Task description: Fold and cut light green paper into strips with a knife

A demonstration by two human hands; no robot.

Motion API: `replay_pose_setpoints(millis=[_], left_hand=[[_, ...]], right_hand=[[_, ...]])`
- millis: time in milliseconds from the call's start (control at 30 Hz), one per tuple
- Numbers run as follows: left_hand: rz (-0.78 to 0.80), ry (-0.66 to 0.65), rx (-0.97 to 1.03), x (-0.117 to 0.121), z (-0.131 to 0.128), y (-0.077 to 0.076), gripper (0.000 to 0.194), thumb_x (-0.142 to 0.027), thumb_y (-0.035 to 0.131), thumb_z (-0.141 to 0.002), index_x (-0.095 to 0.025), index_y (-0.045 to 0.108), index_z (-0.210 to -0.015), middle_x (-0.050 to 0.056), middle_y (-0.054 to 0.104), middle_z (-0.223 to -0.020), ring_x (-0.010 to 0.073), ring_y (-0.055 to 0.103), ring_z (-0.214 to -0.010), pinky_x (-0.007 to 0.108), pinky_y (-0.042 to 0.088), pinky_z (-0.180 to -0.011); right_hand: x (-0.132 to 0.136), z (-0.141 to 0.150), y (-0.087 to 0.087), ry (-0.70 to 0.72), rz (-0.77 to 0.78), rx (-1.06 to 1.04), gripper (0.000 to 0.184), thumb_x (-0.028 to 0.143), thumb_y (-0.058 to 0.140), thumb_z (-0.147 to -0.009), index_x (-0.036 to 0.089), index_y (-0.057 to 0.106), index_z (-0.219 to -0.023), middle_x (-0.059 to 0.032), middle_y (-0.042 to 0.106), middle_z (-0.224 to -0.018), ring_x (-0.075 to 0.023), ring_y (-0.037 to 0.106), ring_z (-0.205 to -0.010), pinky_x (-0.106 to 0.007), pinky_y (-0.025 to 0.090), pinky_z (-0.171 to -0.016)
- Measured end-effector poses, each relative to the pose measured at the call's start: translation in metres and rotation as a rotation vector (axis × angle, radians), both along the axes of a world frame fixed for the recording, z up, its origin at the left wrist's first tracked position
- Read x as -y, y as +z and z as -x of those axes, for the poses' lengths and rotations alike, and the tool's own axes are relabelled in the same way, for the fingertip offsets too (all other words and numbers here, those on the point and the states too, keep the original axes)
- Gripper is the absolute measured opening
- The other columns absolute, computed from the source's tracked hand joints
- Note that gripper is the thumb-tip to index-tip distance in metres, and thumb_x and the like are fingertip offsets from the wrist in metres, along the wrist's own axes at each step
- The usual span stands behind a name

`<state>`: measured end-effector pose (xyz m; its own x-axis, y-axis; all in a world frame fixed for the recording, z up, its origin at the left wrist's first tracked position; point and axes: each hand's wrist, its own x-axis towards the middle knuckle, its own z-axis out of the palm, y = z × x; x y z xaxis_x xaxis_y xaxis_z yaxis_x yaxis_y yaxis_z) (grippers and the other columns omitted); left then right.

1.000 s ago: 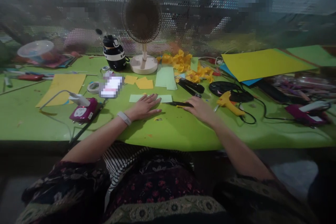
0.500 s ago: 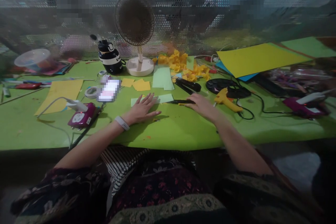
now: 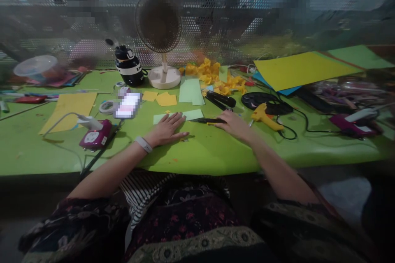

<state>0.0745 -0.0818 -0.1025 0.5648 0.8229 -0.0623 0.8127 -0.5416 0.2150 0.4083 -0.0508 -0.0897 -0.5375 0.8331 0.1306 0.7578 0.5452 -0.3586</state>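
Note:
My left hand [image 3: 168,128] lies flat with its fingers apart, pressing on a pale green paper strip [image 3: 194,114]. The strip runs under the fingertips and shows on both sides of them. To its right, my right hand [image 3: 234,124] is closed round a narrow dark tool with a yellow part, which looks like a pair of scissors [image 3: 202,121]. Its tip points left, just at the strip's lower edge. The grip itself is hidden in the palm. A black stapler [image 3: 220,100] rests just beyond my right hand.
A yellow glue gun [image 3: 267,118] and a black round tray [image 3: 265,102] are on the right. Behind lie yellow paper flowers [image 3: 226,84], green paper pieces [image 3: 189,89] and a fan [image 3: 164,78]. On the left are a lit phone [image 3: 128,105], tape [image 3: 108,107] and a purple socket [image 3: 96,135].
My right hand and the scissors have shifted slightly left, bringing the tip closer to my left hand. My left hand stays flat on the paper strip.

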Motion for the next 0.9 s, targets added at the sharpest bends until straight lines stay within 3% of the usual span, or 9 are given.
replay_pose_setpoints(millis=[300,533,733,900], left_hand=[[0.020,0.019,0.011,0.000,0.000,-0.002,0.098,-0.081,0.022,-0.101,-0.015,0.016,-0.172,0.011,0.012,-0.179,0.0303,0.012,-0.166,0.048,0.004,-0.135],[0.025,0.004,0.040,-0.001,0.001,0.000,0.094,-0.080,0.022,-0.102,-0.020,0.013,-0.173,0.009,0.012,-0.179,0.0286,0.011,-0.166,0.048,0.004,-0.135],[0.068,0.020,0.027,0.002,0.027,0.015,0.090,-0.079,0.019,-0.103,-0.024,0.009,-0.174,0.008,0.003,-0.180,0.0293,0.001,-0.166,0.052,0.000,-0.134],[0.061,-0.005,-0.038,0.010,0.041,0.013,0.091,-0.076,0.023,-0.104,-0.019,0.011,-0.173,0.011,0.006,-0.179,0.0296,0.003,-0.166,0.050,0.004,-0.134]], right_hand=[[0.004,0.017,-0.004,0.035,-0.021,-0.006,0.028,0.035,0.059,-0.104,0.021,0.077,-0.121,-0.0151,0.071,-0.122,-0.0335,0.063,-0.117,-0.055,0.050,-0.105],[0.003,0.019,-0.008,0.018,-0.057,-0.015,0.027,0.034,0.059,-0.104,0.023,0.076,-0.121,-0.0148,0.071,-0.120,-0.0335,0.063,-0.117,-0.056,0.051,-0.105],[0.003,0.020,-0.010,0.027,-0.062,-0.020,0.030,0.034,0.059,-0.104,0.019,0.075,-0.124,-0.0168,0.070,-0.122,-0.0348,0.063,-0.120,-0.058,0.051,-0.107],[0.002,0.024,-0.011,0.030,-0.077,-0.033,0.030,0.035,0.058,-0.104,0.019,0.076,-0.122,-0.0173,0.070,-0.121,-0.0350,0.063,-0.120,-0.058,0.050,-0.107]])
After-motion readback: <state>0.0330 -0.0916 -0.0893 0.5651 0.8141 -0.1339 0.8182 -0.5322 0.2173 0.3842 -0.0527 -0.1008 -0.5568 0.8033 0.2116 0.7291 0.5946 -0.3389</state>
